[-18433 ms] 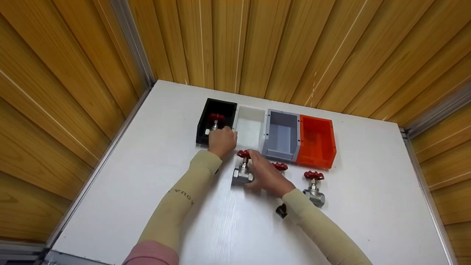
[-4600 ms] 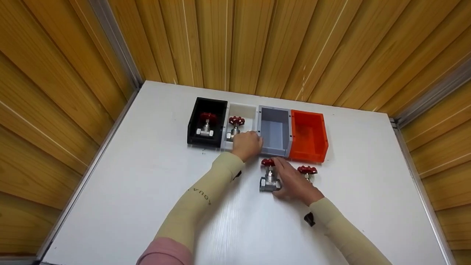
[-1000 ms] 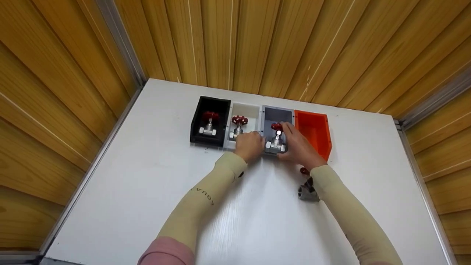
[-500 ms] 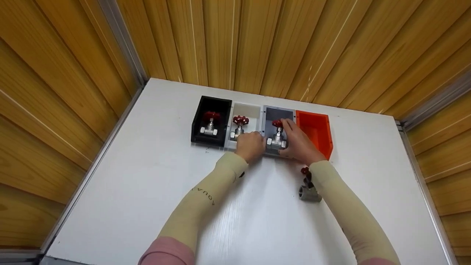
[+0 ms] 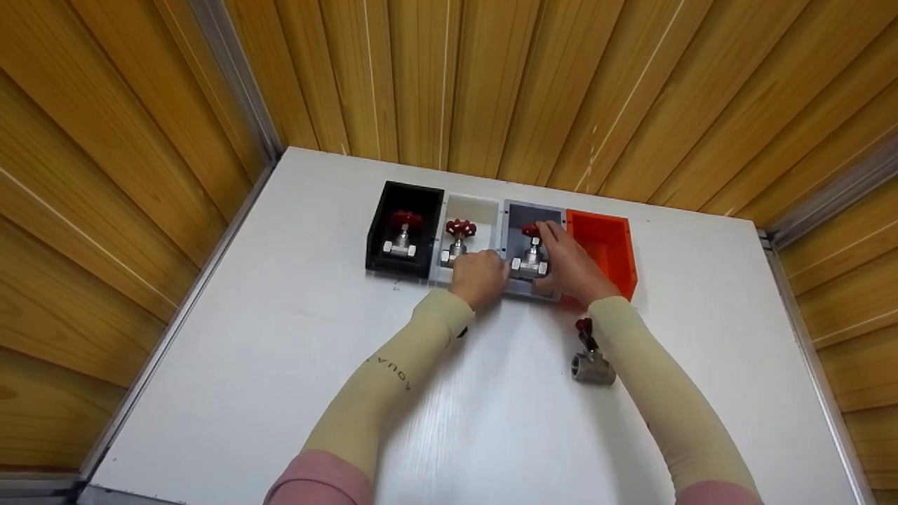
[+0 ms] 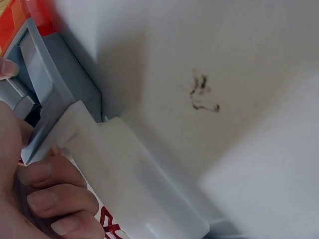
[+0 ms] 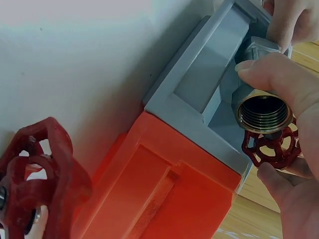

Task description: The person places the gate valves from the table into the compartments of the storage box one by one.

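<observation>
My right hand [image 5: 574, 265] grips a metal gate valve [image 5: 530, 267] with a red handwheel, fingers at the wheel and thumb on the body. The valve stands upright within the grey bin [image 5: 537, 205]; in the right wrist view its threaded opening [image 7: 264, 112] faces the camera. My left hand [image 5: 479, 279] has curled fingers at the front of the white bin [image 6: 124, 169], by the wall it shares with the grey bin, and appears to pinch that wall. A second valve [image 5: 458, 242] sits in the white bin, partly behind the left hand.
A black bin [image 5: 414, 188] at the row's left end holds another valve [image 5: 401, 242]. An orange-red bin [image 5: 607, 242] closes the row at right. One more valve [image 5: 593, 368] lies on the white table [image 5: 280, 337] near my right forearm. Wood-pattern walls [image 5: 470, 84] surround the table.
Over the last second the right hand and its valve shift slightly deeper into the grey bin. Since the older frames, the white bin gained a valve, and the left hand moved from the black bin.
</observation>
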`<action>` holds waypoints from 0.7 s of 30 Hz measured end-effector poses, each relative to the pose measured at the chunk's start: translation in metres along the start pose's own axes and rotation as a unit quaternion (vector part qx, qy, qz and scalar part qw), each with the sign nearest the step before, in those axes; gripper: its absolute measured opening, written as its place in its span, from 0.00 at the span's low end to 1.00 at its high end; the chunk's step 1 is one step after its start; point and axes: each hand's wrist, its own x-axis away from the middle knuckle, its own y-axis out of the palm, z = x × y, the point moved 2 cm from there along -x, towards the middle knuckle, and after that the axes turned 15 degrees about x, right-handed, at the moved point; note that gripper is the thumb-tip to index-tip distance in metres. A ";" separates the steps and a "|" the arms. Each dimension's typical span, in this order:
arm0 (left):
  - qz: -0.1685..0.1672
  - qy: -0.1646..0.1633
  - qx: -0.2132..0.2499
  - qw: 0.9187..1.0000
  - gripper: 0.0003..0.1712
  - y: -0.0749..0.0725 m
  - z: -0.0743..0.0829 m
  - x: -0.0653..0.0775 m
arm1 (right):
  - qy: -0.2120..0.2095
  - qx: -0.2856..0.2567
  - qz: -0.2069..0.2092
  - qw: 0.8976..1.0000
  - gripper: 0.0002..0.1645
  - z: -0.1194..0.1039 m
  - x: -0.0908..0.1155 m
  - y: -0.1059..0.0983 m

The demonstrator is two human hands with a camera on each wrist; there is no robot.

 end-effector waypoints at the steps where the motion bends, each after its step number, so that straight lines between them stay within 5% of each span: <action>1: -0.001 0.000 0.001 1.000 0.27 0.000 0.000 0.000 | -0.001 0.003 -0.001 1.000 0.68 0.000 -0.001 0.000; 9: -0.024 -0.011 -0.004 1.000 0.29 0.000 -0.001 0.000 | -0.009 0.016 0.009 1.000 0.66 0.002 -0.008 0.002; 21: 0.003 0.011 -0.016 1.000 0.27 0.000 0.001 0.003 | -0.017 0.034 0.006 0.999 0.65 0.005 -0.018 0.006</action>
